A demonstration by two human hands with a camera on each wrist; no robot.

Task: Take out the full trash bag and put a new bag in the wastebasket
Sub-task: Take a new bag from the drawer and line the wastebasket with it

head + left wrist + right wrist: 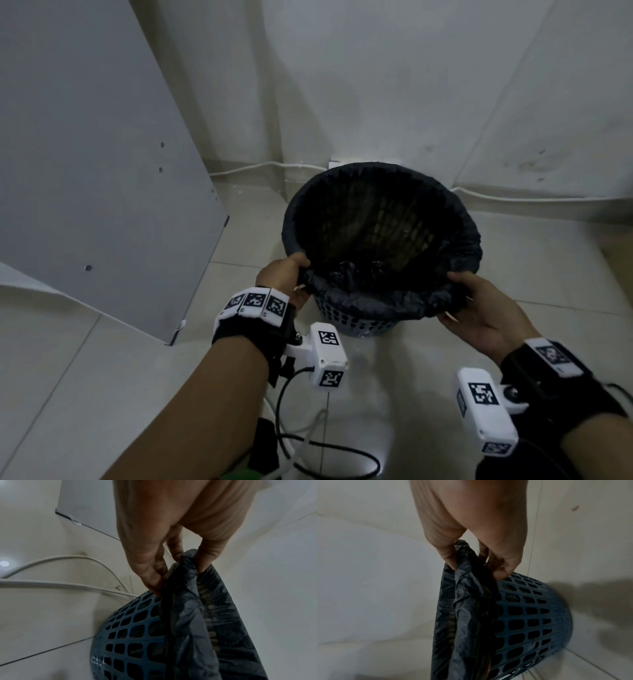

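A blue plastic wastebasket (pixel 356 323) with a slotted wall stands on the tiled floor near the wall corner. A black trash bag (pixel 363 301) lines it, its edge folded over the rim. My left hand (pixel 291 275) pinches the bag's edge at the near-left of the rim. My right hand (pixel 479 308) pinches the edge at the near-right. In the left wrist view the left hand (pixel 173 568) holds bunched bag film (pixel 192 601) beside the basket wall (pixel 123 635). In the right wrist view the right hand (pixel 476 559) grips bag film (pixel 467 601) against the basket (pixel 530 615).
A grey panel (pixel 85 171) leans at the left, close to the basket. White cables (pixel 513 198) run along the foot of the wall behind it. Black and white cables (pixel 308 445) lie on the floor by my arms. Floor tiles extend to the right.
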